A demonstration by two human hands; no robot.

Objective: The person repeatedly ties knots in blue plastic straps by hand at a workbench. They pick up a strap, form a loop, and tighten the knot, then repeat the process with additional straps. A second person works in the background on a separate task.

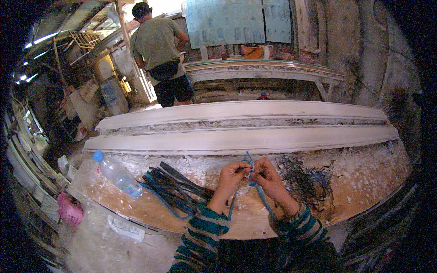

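Over the front of the wooden table [250, 218], my left hand [233, 176] and my right hand [267, 175] meet, both pinching a blue cord [264, 200]. A short end of it sticks up above my fingers, and two lengths hang down below. What looks like a knot or bunch of the cord sits between the fingertips, partly hidden by them. To the left of my left hand lies a pile of black flat strips [175, 182] with some blue cord along it. Beside my right hand is a tangled heap of thin black strands [309, 182] with bits of blue.
A clear plastic bottle [117, 175] with a blue cap lies at the table's left. Two long whitish boards [246, 139] run across behind my hands. Further back, a person [157, 50] stands facing away beside a long bench [259, 72]. A pink basket [69, 210] is at the lower left.
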